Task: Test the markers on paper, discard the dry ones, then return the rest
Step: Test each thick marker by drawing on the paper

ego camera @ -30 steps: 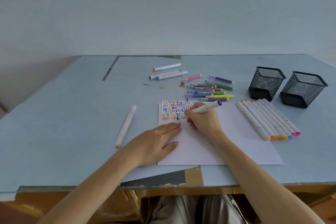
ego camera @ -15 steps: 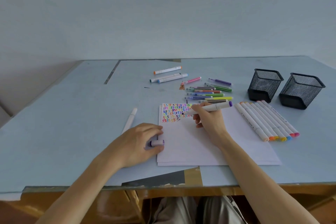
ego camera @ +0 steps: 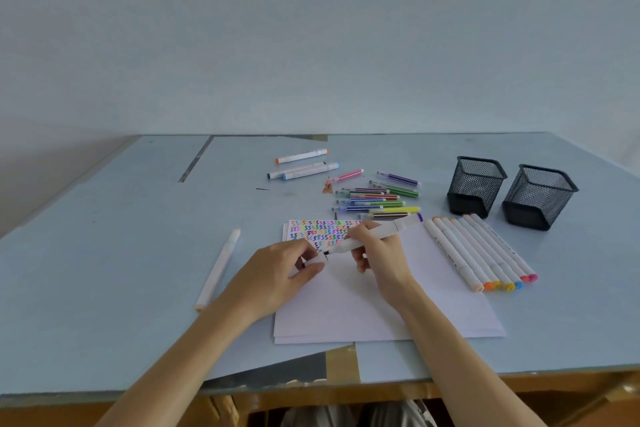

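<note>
Gripping a white marker at frame centre, the right hand is hovering over the paper on the counter; the left hand is pinching its cap just beside the tip.

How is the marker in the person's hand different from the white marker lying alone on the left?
The held marker is gripped by the right hand above the paper; the lone marker lies flat on the table, untouched. The held marker's dark tip is uncovered, with the left hand holding its cap beside it; the lone marker is capped. The held one has a purple end; the lone one looks pale. Both have long white bodies.
</note>
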